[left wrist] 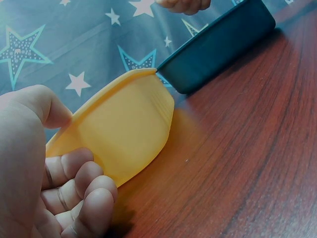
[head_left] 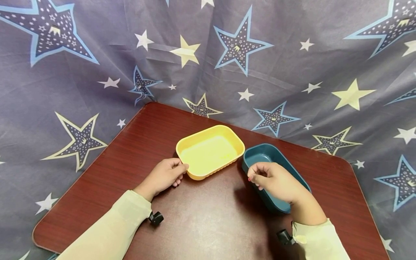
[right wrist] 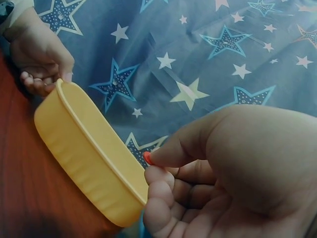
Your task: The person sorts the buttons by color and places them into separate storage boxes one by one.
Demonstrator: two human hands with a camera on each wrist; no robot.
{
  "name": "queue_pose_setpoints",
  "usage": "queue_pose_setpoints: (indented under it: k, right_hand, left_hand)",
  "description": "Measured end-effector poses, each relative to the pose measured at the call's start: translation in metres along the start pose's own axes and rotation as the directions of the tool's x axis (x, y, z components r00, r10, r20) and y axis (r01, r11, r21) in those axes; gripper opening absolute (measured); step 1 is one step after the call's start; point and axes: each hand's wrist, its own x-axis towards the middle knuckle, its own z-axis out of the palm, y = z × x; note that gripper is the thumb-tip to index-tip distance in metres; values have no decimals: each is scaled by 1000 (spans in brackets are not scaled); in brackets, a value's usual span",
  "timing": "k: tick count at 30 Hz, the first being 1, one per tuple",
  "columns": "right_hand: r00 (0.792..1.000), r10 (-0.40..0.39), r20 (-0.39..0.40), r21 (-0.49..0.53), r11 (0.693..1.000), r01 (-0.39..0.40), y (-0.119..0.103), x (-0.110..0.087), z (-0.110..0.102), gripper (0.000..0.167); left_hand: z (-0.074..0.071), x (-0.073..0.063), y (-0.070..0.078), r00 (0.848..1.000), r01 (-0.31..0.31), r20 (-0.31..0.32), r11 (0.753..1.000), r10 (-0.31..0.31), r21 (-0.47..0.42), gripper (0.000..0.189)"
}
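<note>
A yellow rectangular tub (head_left: 195,172) stands on the table, and my left hand (head_left: 165,176) pinches its near left rim between thumb and fingers. In the left wrist view the thumb lies over the rim of the tub (left wrist: 129,129), with the fingers curled against the outer wall. My right hand (head_left: 276,180) is raised over a dark teal tub (head_left: 300,179). Between its thumb and forefinger it pinches a tiny red piece (right wrist: 147,157), mostly covered by the fingertips, so I cannot tell its kind. The two tubs stand corner to corner.
The dark red wooden table (head_left: 201,224) has rounded corners. A grey-blue curtain (head_left: 201,21) printed with stars hangs behind it and along both sides. Small black mounts (head_left: 156,218) sit at both sleeve cuffs.
</note>
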Motion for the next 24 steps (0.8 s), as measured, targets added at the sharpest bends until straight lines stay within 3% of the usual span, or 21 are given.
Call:
queue_pose_setpoints:
  k: [24]
  right_hand:
    - [996,40,80,62,997,-45,33,24,-52,11]
  left_hand:
    - [0,1,-1,1000,-8,-1,1000,8,1,41]
